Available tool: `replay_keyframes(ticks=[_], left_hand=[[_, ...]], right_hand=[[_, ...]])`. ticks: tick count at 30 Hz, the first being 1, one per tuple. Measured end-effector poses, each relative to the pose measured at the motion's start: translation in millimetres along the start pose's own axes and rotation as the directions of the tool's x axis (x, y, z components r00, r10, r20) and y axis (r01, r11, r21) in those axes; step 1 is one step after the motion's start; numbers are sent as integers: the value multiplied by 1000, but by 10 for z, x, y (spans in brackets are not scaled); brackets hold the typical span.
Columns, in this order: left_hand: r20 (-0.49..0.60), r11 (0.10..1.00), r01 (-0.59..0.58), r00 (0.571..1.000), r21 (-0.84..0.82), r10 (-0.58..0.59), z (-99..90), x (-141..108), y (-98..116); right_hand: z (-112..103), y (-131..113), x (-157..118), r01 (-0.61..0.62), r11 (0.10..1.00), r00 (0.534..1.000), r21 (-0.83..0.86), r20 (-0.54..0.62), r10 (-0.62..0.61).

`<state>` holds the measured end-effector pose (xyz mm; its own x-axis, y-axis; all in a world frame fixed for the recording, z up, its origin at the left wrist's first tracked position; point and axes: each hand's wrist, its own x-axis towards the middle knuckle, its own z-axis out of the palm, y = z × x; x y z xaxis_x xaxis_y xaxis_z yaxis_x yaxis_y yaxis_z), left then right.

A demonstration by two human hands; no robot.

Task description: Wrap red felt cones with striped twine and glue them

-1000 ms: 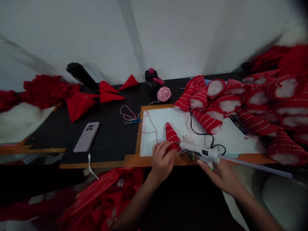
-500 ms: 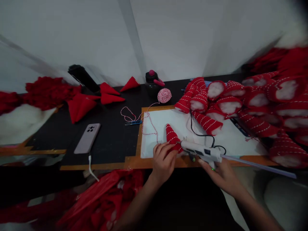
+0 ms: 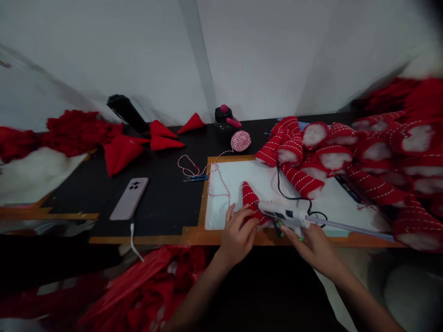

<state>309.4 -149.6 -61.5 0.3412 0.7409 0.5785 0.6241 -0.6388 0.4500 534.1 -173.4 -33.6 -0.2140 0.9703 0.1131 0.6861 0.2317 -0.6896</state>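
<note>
My left hand [image 3: 238, 234] grips the lower part of a red felt cone [image 3: 249, 197] trimmed with red-and-white twine, which lies on the white board [image 3: 218, 214] with its tip pointing away. Wrapped around the handle of a white hot glue gun [image 3: 285, 213] is my right hand [image 3: 313, 249]. The gun's nozzle meets the cone's right side, and a clear glue stick [image 3: 353, 229] juts from its back. A strand of the twine [image 3: 221, 180] runs from a ball [image 3: 241, 141] over the board to my left fingers. My fingers cover the cone's lower edge.
Many stuffed striped cones [image 3: 334, 157] are heaped at the right. Plain red cones [image 3: 122, 152], a phone [image 3: 129, 198], blue thread snips [image 3: 195, 178] and a dark bottle [image 3: 223, 124] stand or lie leftward and behind. The gun's black cord [image 3: 281, 186] crosses the board. A red bag [image 3: 138, 286] sits below.
The glue gun has tilted slightly, and its glue stick end has swung nearer. My left index finger has lifted beside the twine. The whole view has shifted a little.
</note>
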Motion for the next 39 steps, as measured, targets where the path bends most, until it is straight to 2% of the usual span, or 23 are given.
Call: replay_keyframes(ticks=[6, 15, 24, 29, 36, 39], left_hand=[[36, 1000, 11, 999, -2, -11, -1, -2, -4], [41, 1000, 21, 999, -21, -20, 9, 4, -4], [46, 999, 21, 999, -25, -20, -3, 24, 18], [40, 999, 12, 999, -35, -11, -5, 40, 28], [42, 999, 13, 999, -45, -11, 5, 44, 27], [43, 999, 17, 999, -42, -15, 5, 41, 27]], right_hand=[[-34, 42, 5, -45, 999, 999, 10, -13, 45], [-73, -44, 188, -12, 1000, 1000, 26, 0, 12], [45, -11, 358, 31, 994, 999, -109, -35, -35], [-15, -40, 355, 25, 990, 995, -139, -89, -38], [-99, -60, 408, 14, 996, 1000, -83, 21, -12], [-105, -32, 439, 11, 997, 1000, -78, 29, -8]])
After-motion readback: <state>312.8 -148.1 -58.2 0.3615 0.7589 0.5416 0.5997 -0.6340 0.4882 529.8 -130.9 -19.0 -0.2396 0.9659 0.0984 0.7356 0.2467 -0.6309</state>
